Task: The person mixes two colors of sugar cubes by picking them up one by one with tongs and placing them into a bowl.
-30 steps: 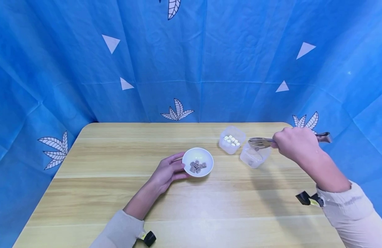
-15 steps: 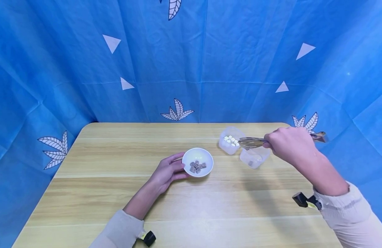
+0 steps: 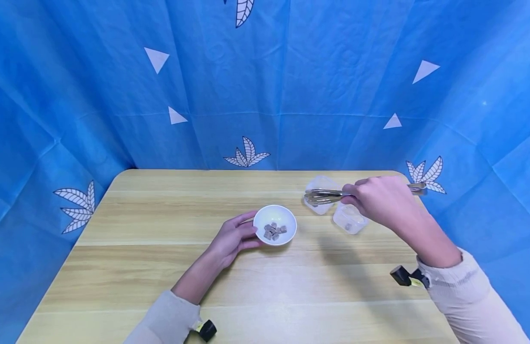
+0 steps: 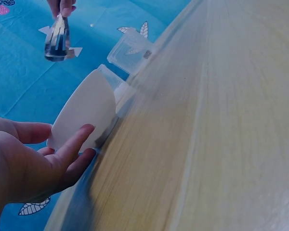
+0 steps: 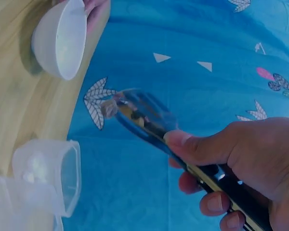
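My left hand (image 3: 233,240) holds a white bowl (image 3: 290,229) by its left side. Several grey-brown cubes (image 3: 272,232) lie at the bottom of this bowl. In the left wrist view the fingers of that hand (image 4: 38,159) spread along the outside of the bowl (image 4: 89,108). My right hand (image 3: 382,200) grips metal tongs (image 3: 327,196), raised over the farther plastic tub (image 3: 322,181). A small brown cube (image 5: 109,109) sits at the tips of the tongs in the right wrist view. The tongs largely hide what that tub contains.
A second clear tub (image 3: 350,220) stands nearer and to the right, with one brown cube (image 3: 348,226) visible inside. The wooden table (image 3: 161,210) carries all of this, and a blue patterned curtain (image 3: 230,86) hangs behind it.
My right hand has carried the tongs left, from above the nearer tub to above the farther tub, covering its white cubes from view. The left hand and bowl have stayed put.
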Available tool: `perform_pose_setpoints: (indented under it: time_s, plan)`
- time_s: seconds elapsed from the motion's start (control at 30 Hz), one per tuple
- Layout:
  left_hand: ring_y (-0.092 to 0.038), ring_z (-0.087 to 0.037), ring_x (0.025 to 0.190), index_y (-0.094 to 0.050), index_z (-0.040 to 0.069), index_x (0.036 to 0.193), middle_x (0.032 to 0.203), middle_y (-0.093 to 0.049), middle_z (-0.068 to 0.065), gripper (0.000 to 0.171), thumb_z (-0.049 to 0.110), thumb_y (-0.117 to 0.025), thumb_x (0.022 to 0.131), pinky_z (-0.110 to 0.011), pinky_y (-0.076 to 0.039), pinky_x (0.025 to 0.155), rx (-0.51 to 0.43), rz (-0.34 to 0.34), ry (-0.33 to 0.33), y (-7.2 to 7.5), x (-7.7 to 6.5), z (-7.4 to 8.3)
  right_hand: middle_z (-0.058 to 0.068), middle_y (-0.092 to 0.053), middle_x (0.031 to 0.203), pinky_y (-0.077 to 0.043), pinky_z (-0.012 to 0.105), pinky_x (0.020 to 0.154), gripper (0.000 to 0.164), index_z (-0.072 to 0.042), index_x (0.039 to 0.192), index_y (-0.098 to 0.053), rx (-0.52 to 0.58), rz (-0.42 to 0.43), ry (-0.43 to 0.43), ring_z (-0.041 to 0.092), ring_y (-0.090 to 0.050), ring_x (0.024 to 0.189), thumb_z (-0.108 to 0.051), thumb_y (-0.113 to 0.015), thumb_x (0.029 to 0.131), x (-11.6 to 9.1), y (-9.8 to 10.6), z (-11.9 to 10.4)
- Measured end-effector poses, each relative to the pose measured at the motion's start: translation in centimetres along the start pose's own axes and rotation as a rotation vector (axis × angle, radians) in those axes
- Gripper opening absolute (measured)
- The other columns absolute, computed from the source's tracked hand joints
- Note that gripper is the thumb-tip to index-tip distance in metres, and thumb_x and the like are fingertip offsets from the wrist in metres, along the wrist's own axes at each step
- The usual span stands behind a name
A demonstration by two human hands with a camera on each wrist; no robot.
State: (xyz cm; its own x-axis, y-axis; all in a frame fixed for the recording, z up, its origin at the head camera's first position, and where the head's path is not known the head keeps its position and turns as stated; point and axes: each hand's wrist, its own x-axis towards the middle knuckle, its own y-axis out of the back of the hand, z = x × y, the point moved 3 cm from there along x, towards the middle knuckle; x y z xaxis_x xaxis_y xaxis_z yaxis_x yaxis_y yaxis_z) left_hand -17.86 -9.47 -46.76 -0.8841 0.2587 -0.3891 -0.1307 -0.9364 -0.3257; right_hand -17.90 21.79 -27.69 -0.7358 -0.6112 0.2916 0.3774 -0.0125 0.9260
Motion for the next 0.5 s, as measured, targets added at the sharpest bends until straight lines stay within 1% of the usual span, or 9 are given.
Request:
perform_pose_setpoints:
  time_s: [0.17,0.33,0.5]
  plan:
    - [-0.068,-0.035,0.122,-0.049,0.009,0.152,0.146,-0.057,-0.027,0.056,-0.003,-0.057,0.098,-0.041,-0.067,0.091,0.003,-0.003,-0.001,0.0,0.1,-0.1,-0.008,-0.044,0.056,-0.01,0.024,0.042,0.022,-0.022,0.08,-0.064,0.05,-0.016,0.014,0.009,-0.034,0.047,-0.034,-0.076,0.094,0.5,-1.0,-0.9]
    - [-0.068,-0.036,0.123,-0.05,0.009,0.152,0.147,-0.058,-0.027,0.056,-0.003,-0.057,0.098,-0.041,-0.067,0.091,0.003,-0.003,-0.004,0.0,0.1,0.0,-0.009,-0.046,0.057,-0.011,0.023,0.042,0.021,-0.022,0.081,-0.066,0.091,-0.011,0.023,0.009,-0.034,0.047,-0.036,-0.077,0.093,0.9,-2.5,-1.8]
    - [-0.068,-0.036,0.123,-0.05,0.009,0.152,0.146,-0.057,-0.027,0.056,-0.003,-0.057,0.099,-0.041,-0.067,0.092,0.01,-0.003,-0.005,0.0,0.0,0.1,-0.01,-0.051,0.059,-0.012,0.023,0.041,0.017,-0.024,0.085,-0.071,0.111,-0.003,0.024,0.008,-0.037,0.047,-0.038,-0.077,0.092,1.3,-3.7,-2.4]
